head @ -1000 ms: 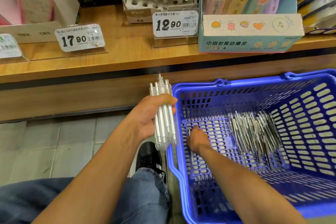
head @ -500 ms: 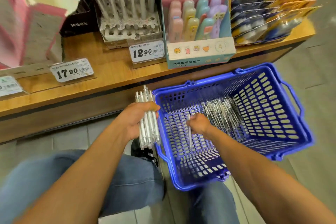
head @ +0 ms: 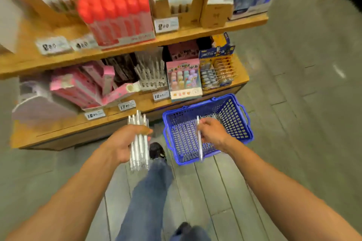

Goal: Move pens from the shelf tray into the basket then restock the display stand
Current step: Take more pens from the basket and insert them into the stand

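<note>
My left hand (head: pixel 125 141) grips a bundle of several white pens (head: pixel 138 143), held upright in front of the lower shelf. My right hand (head: pixel 212 133) holds a single white pen (head: pixel 199 145) above the blue plastic basket (head: pixel 238 123), which stands on the floor by the shelf's right end. A heap of silvery pens (head: pixel 213 117) lies inside the basket, partly hidden by my right hand. The white pen display stand (head: pixel 151 76) sits on the lower shelf behind the 12.90 price tag (head: pixel 161 96), with pens standing in it.
The two-level wooden shelf (head: pixel 64 129) carries pink boxes (head: pixel 78 88), a pastel eraser display (head: pixel 184 82) and a red pen box (head: pixel 113 10) higher up. My legs in jeans (head: pixel 148 191) and a black shoe (head: pixel 156 150) are below. Grey floor extends to the right.
The camera has risen and pulled back, showing both shelf levels. My right hand has lifted out of the basket with one pen. The left hand keeps the bundle.
</note>
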Demonstrator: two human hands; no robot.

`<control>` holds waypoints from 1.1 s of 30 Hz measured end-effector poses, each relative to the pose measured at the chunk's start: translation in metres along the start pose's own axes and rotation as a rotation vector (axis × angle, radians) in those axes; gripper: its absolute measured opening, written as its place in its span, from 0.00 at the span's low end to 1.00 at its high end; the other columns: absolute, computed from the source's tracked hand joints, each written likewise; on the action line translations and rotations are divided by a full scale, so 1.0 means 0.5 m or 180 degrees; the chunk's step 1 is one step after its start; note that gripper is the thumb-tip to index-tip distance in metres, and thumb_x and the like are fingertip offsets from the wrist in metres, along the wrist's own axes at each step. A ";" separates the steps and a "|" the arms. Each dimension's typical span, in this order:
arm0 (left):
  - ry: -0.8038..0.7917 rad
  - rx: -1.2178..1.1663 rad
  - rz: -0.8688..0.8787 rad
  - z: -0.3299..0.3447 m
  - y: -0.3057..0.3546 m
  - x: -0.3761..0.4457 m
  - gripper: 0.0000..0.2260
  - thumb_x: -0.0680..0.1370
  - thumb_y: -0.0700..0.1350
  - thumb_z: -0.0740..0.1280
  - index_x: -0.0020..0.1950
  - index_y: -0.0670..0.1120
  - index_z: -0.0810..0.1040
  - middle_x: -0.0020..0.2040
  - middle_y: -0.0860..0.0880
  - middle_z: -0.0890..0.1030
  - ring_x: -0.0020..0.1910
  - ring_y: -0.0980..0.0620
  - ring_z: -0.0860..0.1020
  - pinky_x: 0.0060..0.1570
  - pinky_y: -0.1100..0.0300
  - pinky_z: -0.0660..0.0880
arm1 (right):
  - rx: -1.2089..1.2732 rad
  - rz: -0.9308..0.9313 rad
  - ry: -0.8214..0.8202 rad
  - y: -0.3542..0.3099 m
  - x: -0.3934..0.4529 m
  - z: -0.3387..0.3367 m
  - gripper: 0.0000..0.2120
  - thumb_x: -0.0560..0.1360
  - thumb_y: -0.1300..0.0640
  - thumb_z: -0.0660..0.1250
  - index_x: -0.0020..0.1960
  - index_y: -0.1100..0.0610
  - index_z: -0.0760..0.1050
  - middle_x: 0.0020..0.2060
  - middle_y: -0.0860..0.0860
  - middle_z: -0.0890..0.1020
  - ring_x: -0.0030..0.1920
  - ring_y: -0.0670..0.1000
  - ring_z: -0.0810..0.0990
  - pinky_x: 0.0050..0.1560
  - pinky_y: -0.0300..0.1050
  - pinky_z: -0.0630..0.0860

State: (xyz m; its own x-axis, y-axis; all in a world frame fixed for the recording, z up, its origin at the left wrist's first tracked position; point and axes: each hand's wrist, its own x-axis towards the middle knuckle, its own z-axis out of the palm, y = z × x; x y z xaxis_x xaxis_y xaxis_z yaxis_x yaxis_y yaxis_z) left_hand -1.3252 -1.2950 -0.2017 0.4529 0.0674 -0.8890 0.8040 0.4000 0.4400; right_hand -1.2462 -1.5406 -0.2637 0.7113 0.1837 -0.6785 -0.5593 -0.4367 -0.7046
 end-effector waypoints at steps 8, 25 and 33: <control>0.0094 -0.0418 0.0302 -0.071 0.042 -0.308 0.03 0.74 0.36 0.70 0.43 0.43 0.79 0.30 0.46 0.79 0.25 0.53 0.79 0.30 0.61 0.77 | -0.0171 -0.0469 -0.0258 -0.253 -0.307 0.027 0.04 0.77 0.64 0.62 0.47 0.62 0.76 0.38 0.55 0.79 0.36 0.50 0.77 0.32 0.39 0.75; -0.0093 -0.0834 0.0748 -0.552 0.287 -0.552 0.10 0.64 0.37 0.74 0.43 0.40 0.79 0.32 0.43 0.79 0.27 0.49 0.79 0.28 0.58 0.79 | -0.0486 -0.1054 -0.0442 -0.652 -0.388 0.447 0.06 0.78 0.60 0.62 0.47 0.60 0.76 0.33 0.51 0.74 0.34 0.49 0.73 0.37 0.44 0.75; -0.0015 -0.0943 0.0899 -0.681 0.419 -0.552 0.06 0.68 0.38 0.72 0.41 0.41 0.78 0.31 0.45 0.77 0.27 0.50 0.77 0.30 0.59 0.78 | -0.0530 -0.1068 -0.0704 -0.830 -0.351 0.607 0.08 0.80 0.55 0.62 0.53 0.58 0.76 0.50 0.58 0.81 0.47 0.57 0.81 0.43 0.58 0.82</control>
State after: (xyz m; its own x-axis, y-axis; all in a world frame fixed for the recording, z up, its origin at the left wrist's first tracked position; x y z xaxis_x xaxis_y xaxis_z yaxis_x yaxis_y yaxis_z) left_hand -1.4128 -0.9187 0.0925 0.6423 0.2082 -0.7376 0.5023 0.6124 0.6104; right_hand -1.2682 -1.1245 0.0846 0.7235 0.5159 -0.4586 -0.2236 -0.4534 -0.8628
